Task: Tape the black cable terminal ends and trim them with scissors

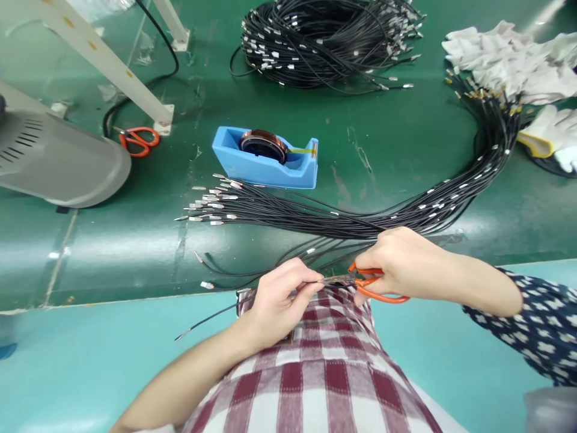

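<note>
My left hand (282,299) pinches a thin black cable (216,314) near the table's front edge, its loose end trailing down to the left. Orange-handled scissors (383,296) sit in my right hand (396,261), fingers wrapped round the handles. The scissor blades point left and reach the cable at my left fingertips; whether they are closed on it is too small to tell. Just beyond both hands lies a long bundle of black cables (315,221) with white-tagged ends at the left.
A blue tape dispenser (265,165) stands behind the bundle. Farther back lies a large cable coil (324,45). White gloves (518,60) are at the right. A grey machine (63,159), white frame (108,63) and second orange scissors (139,141) are at the left.
</note>
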A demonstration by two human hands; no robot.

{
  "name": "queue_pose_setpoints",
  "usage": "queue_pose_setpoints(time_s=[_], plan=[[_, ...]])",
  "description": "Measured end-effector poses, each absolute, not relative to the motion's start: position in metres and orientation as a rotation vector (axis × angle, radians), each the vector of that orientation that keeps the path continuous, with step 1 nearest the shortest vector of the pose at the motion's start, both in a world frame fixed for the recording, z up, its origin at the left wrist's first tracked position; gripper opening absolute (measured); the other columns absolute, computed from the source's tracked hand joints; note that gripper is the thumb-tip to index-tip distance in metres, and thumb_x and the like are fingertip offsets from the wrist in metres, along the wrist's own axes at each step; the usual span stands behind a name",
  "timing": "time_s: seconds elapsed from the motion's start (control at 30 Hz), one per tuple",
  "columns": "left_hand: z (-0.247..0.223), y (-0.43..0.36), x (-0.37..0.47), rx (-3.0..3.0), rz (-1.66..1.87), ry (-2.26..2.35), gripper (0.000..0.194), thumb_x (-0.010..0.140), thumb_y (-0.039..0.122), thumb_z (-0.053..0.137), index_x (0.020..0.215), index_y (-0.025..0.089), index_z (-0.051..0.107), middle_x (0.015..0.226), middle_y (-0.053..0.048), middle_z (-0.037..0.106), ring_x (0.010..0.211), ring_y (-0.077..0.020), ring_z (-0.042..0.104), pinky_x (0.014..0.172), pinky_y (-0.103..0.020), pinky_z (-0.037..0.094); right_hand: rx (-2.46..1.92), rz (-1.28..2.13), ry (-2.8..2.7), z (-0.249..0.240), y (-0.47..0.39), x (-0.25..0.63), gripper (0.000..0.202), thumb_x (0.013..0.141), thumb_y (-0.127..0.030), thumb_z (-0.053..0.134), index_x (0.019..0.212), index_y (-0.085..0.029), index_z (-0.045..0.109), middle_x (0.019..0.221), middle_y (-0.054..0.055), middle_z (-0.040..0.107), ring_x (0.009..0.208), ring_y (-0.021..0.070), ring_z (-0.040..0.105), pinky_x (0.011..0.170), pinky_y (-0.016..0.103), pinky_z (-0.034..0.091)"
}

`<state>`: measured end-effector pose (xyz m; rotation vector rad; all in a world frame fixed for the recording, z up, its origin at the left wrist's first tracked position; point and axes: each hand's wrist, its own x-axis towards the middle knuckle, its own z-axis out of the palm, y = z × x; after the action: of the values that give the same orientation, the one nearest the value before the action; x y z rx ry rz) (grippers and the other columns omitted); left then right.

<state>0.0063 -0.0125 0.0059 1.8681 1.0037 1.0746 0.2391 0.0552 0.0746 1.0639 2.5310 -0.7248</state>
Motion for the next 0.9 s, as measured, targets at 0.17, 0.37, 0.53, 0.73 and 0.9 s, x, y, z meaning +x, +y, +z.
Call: queue_pose_setpoints(time_s=[0.17, 0.37, 0.53, 0.73, 0.9], plan=[[0.0069, -0.0129, 0.0043, 1.891, 1.112, 0.968, 0.013, 0.086, 0.006, 0.064, 0.094, 0.015, 0.067, 0.074, -0.003, 0.066, 0.064, -0.0108, 0.059, 0.059, -0.021, 0.05, 1.073, -0.982, 2.477, 0.0734, 0.0541, 0.2393, 0.027, 0.075, -0.023, 0.056, 0.051, -0.019, 0.044, 0.042, -0.006, 0.045, 0.042, 0.0087, 0.028, 0.048, 0.024, 0.019], [0.012, -0.0122, 0.0035, 1.913, 1.107, 0.947, 0.012, 0.087, 0.007, 0.063, 0.094, 0.016, 0.067, 0.073, -0.004, 0.066, 0.063, -0.0116, 0.059, 0.058, -0.022, 0.05, 1.043, -0.901, 2.652, 0.0759, 0.053, 0.2402, 0.032, 0.078, -0.035, 0.061, 0.054, -0.02, 0.047, 0.044, -0.006, 0.047, 0.044, 0.0093, 0.028, 0.055, 0.026, 0.024], [0.0087, -0.0145, 0.0028, 1.929, 1.088, 0.943, 0.013, 0.088, 0.007, 0.061, 0.095, 0.017, 0.067, 0.073, -0.003, 0.066, 0.064, -0.0117, 0.059, 0.059, -0.022, 0.051, 1.02, -0.809, 2.708, 0.0763, 0.0524, 0.24, 0.036, 0.079, -0.04, 0.064, 0.053, -0.02, 0.049, 0.044, -0.006, 0.051, 0.046, 0.0099, 0.027, 0.061, 0.028, 0.026], [0.0066, -0.0173, 0.0029, 1.982, 1.11, 0.952, 0.015, 0.087, 0.005, 0.061, 0.096, 0.016, 0.066, 0.074, -0.004, 0.065, 0.066, -0.0122, 0.059, 0.06, -0.023, 0.052, 0.936, -0.628, 2.767, 0.0749, 0.0474, 0.2382, 0.031, 0.081, -0.034, 0.06, 0.054, -0.019, 0.052, 0.045, -0.004, 0.055, 0.044, 0.0088, 0.017, 0.063, 0.03, 0.025], [0.0046, -0.0181, 0.0028, 2.016, 1.127, 0.918, 0.015, 0.087, 0.005, 0.061, 0.097, 0.015, 0.066, 0.074, -0.005, 0.065, 0.065, -0.0125, 0.058, 0.059, -0.023, 0.051, 0.876, -0.595, 2.76, 0.0708, 0.0456, 0.2374, 0.025, 0.077, -0.019, 0.058, 0.055, -0.018, 0.049, 0.047, -0.004, 0.056, 0.045, 0.009, 0.013, 0.06, 0.03, 0.025]])
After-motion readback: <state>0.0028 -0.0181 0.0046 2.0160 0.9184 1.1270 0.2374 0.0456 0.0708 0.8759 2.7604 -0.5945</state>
